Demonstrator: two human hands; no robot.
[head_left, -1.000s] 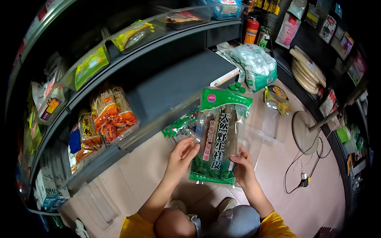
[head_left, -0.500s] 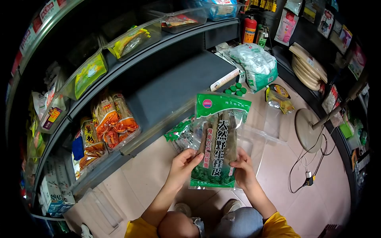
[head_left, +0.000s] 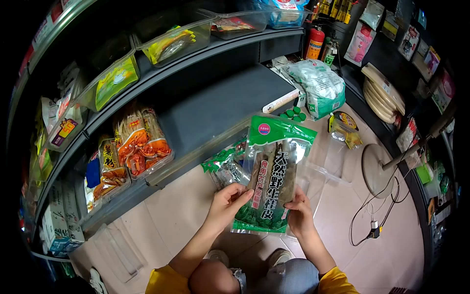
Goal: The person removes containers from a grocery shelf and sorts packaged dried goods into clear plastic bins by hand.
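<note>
A green and clear plastic package with brown bark-like pieces inside is held up in front of me, its printed side facing me and its top leaning slightly right. My left hand pinches its left edge, thumb on the front. At the right edge, my right hand grips it with the thumb in front. Behind it on the floor lie other green and clear packages and a clear plastic bin, both partly hidden.
Dark shelving curves along the left, holding noodle bags and clear bins. A green-white bag, a fire extinguisher, a round stand base and cables are ahead and right. Another clear bin lies lower left.
The package is tilted a little more to the right, still in both hands. The camera view has turned slightly, shifting the shelves and floor items.
</note>
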